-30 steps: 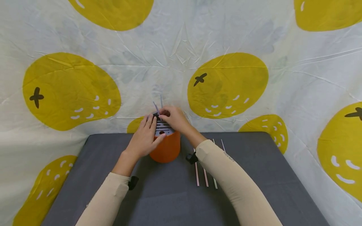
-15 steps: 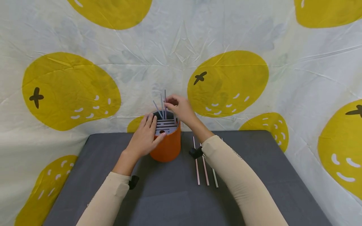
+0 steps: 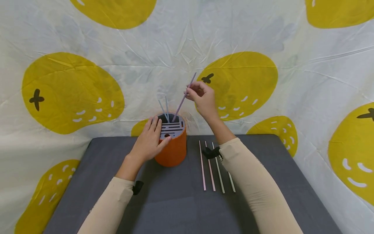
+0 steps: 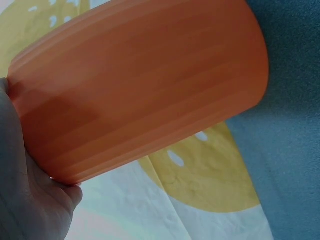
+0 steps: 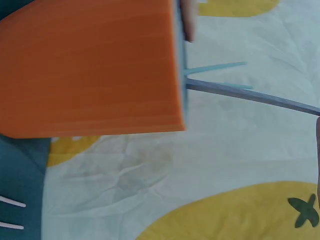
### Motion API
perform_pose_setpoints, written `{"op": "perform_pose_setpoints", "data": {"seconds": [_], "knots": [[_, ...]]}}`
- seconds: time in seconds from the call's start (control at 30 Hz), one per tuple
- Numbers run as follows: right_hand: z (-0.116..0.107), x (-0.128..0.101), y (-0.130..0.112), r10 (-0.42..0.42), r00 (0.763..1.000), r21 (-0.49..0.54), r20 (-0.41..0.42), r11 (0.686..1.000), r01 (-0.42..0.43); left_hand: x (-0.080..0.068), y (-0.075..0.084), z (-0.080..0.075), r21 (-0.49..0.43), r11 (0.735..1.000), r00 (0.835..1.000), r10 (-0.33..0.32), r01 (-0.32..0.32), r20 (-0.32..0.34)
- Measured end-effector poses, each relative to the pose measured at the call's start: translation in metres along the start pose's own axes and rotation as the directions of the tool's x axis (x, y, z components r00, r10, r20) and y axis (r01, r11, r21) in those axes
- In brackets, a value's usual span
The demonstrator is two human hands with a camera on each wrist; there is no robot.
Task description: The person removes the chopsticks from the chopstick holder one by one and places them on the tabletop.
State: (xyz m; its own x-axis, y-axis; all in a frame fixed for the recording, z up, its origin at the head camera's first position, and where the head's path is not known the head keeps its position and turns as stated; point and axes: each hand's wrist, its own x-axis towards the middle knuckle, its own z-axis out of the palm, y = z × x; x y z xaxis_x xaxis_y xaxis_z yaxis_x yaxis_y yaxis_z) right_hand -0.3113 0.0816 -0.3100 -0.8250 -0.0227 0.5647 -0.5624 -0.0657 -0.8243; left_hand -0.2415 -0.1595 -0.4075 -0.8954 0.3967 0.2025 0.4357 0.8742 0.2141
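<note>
Above the orange cup (image 3: 174, 148), right hand (image 3: 203, 98) pinches a purple straw (image 3: 182, 100) near its top; light, bendy. Left hand (image 3: 149, 142) braces cup, fingers flat.

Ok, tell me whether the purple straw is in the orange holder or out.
Partly in: the purple straw leans with its lower end in the orange holder's top, pinched by the right hand.
</note>
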Motion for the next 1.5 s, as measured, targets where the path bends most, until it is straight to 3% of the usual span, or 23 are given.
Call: {"op": "perform_pose_setpoints", "data": {"seconds": [0.23, 0.37, 0.77, 1.07, 1.23, 1.37, 1.5], "knots": [[-0.020, 0.000, -0.018, -0.001, 0.995, 0.132, -0.103, 0.991, 0.015, -0.001, 0.000, 0.001, -0.003, 1.000, 1.000, 0.002, -0.002, 0.004], [-0.032, -0.001, -0.022, -0.007, 0.991, 0.147, -0.131, 0.989, 0.026, -0.002, 0.000, 0.001, -0.011, 1.000, 1.000, -0.005, 0.005, 0.010], [-0.077, -0.013, -0.022, 0.015, 0.986, 0.076, -0.166, 0.997, -0.003, -0.003, 0.000, 0.000, -0.004, 1.000, 1.000, -0.007, 0.007, 0.022], [-0.117, -0.030, 0.008, 0.054, 0.991, -0.109, -0.122, 0.992, -0.067, -0.003, -0.001, -0.001, -0.006, 1.000, 1.000, -0.012, 0.012, 0.020], [-0.144, -0.045, 0.032, 0.131, 0.987, -0.293, -0.092, 0.944, -0.152, -0.002, 0.000, -0.001, -0.005, 1.000, 1.000, -0.010, 0.010, 0.020], [-0.166, -0.060, 0.047, 0.188, 0.978, -0.433, -0.090, 0.877, -0.208, -0.001, 0.001, 0.000, 0.013, 1.000, 1.000, 0.001, -0.001, 0.015], [-0.185, -0.075, 0.059, 0.237, 0.966, -0.508, -0.103, 0.822, -0.256, 0.001, 0.002, 0.000, 0.011, 1.000, 1.000, 0.009, -0.009, 0.010]]}}
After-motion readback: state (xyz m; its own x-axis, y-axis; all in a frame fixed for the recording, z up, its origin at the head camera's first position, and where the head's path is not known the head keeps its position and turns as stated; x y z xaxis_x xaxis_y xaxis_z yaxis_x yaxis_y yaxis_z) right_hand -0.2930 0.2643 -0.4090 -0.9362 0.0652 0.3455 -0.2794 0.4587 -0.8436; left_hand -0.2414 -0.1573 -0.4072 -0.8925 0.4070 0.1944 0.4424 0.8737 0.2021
